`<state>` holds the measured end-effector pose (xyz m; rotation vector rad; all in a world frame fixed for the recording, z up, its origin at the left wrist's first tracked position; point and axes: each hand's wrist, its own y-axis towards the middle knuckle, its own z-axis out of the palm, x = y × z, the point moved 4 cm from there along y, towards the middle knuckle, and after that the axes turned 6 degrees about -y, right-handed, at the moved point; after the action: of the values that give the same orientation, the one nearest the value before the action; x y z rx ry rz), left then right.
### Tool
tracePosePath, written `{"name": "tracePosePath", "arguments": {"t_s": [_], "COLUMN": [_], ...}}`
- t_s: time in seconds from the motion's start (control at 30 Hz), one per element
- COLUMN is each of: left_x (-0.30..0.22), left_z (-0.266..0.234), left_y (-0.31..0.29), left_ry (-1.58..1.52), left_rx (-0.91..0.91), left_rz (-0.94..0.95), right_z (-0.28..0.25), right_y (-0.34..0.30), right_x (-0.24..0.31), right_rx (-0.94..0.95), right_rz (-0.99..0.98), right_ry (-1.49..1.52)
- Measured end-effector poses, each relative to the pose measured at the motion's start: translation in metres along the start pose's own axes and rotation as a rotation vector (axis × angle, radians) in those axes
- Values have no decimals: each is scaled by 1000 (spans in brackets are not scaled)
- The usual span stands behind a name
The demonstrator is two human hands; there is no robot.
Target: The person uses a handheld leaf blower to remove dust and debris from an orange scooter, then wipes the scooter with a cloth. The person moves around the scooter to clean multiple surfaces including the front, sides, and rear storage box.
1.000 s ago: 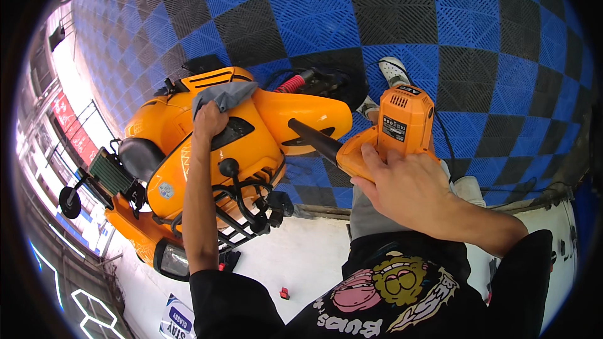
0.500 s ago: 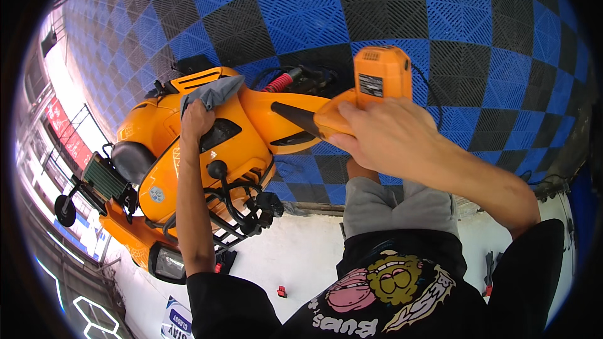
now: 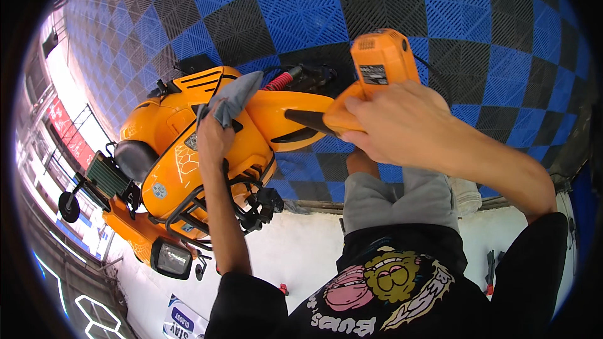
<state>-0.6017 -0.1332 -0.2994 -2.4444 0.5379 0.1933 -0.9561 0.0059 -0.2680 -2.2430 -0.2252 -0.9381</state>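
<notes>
An orange scooter (image 3: 164, 166) stands at the left. My left hand (image 3: 215, 140) is closed on a bunched grey-blue cloth (image 3: 237, 95), which lies over the scooter's rounded side panel. Part of the panel is covered by the hand and the cloth. My right hand (image 3: 397, 118) grips an orange cordless blower (image 3: 379, 56) with a block-shaped battery end. Its black tapered nozzle (image 3: 306, 119) points left, over the scooter's front fender (image 3: 282, 102).
A red coil spring (image 3: 281, 80) shows beyond the fender. Black tubular guard bars (image 3: 188, 210) and a rectangular headlight (image 3: 172, 259) are on the near side. The black seat (image 3: 134, 161) is farther left. Blue and black grid tiles (image 3: 298, 6) cover the floor, and a dark cable runs behind the blower.
My left hand and the cloth have moved right along the panel, toward the fender. The blower has risen a little in view, and its nozzle has shifted slightly right.
</notes>
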Motion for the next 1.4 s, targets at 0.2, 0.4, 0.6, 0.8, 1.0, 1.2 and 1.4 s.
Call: {"name": "tracePosePath", "arguments": {"t_s": [0.2, 0.4, 0.6, 0.8, 1.0, 1.2, 1.4], "left_x": [-63, -92, -102, -154, -224, -271, -301], "left_z": [26, 92, 229, 334, 383, 391, 390], "left_y": [-59, -175, -251, -220, -150, -98, -85], "left_ry": [-147, -319, -262, -452, -817, -903, -952], "left_rx": [-18, 308, 529, 525, 25, -194, -196], "left_rz": [-136, -344, -246, -144, 153, 223, 185], "right_z": [15, 44, 62, 51, 36, 26, 23], "right_y": [-51, -80, -100, -101, -82, -61, -47], "right_x": [-11, -8, 11, 26, 45, 74, 102], "right_rx": [131, 48, 7, -17, -32, -9, -132], "right_rz": [95, 87, 139, 162, 119, 75, -171], "right_ry": [-167, -263, -312, -270, -196, -199, -350]}}
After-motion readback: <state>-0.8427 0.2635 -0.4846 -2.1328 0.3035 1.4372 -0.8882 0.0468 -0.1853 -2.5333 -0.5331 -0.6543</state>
